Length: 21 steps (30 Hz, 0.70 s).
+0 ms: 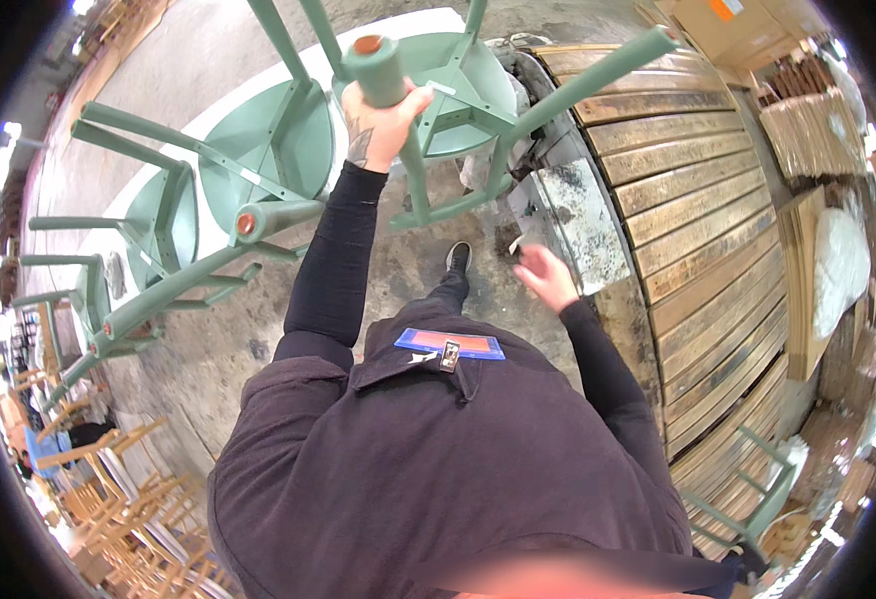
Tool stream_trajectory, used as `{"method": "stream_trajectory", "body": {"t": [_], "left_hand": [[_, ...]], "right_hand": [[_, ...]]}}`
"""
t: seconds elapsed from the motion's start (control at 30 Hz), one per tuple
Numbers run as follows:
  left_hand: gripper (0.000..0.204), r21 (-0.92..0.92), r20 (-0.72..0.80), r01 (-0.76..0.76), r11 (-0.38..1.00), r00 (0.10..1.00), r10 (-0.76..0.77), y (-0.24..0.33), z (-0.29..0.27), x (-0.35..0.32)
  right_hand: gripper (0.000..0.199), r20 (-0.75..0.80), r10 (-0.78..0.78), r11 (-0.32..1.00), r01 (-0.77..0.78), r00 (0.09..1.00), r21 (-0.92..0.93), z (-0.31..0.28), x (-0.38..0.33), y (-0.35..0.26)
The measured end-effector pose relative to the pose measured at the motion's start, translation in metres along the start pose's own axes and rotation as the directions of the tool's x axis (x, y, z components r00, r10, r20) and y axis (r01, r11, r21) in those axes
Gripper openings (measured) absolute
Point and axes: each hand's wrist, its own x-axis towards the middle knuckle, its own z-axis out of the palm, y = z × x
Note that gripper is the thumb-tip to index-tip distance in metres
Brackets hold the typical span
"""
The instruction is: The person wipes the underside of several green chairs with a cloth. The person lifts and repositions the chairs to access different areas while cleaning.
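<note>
A green chair [445,75] rests upside down ahead of me, with its seat low and its legs pointing up. My left hand [388,120] is closed around one of its legs [376,82], which ends in an orange-brown tip. Over the floor to the right, beside a stained white box [583,225], my right hand [548,280] is apart from the chair, its fingers loosely bent. A small white scrap [517,243] shows close to those fingers; whether they touch it I cannot tell. More upturned green chairs [268,140] stand in a row to the left.
A white surface [233,115] runs under the chairs. Wooden slats [697,215] form a long platform on my right, with cardboard [807,270] stacked beyond it. Bare wooden chair frames [143,499] crowd the lower left. Another green frame [757,499] stands at the lower right.
</note>
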Motion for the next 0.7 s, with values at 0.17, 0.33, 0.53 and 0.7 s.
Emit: {"method": "stream_trajectory", "body": {"t": [0.17,0.33,0.53,0.7], "left_hand": [[0.018,0.184,-0.041,-0.054,0.981,0.997,0.062,0.035,0.036,0.055],[0.019,0.205,0.085,0.162,0.965,0.98,-0.183,0.074,0.074,0.112],[0.034,0.117,-0.123,-0.135,0.984,0.981,0.149,0.085,0.081,0.125],[0.066,0.321,-0.514,0.366,0.874,0.842,-0.164,-0.057,0.02,-0.055]], "right_hand": [[0.093,0.16,-0.437,0.871,0.461,0.885,-0.172,0.014,0.164,-0.139],[0.053,0.026,-0.432,0.847,0.396,0.901,0.356,0.067,0.255,-0.169],[0.018,-0.199,-0.3,0.669,0.354,0.933,0.654,0.067,0.284,-0.182],[0.015,-0.134,-0.305,0.713,0.319,0.943,0.624,0.014,0.286,-0.236]]}}
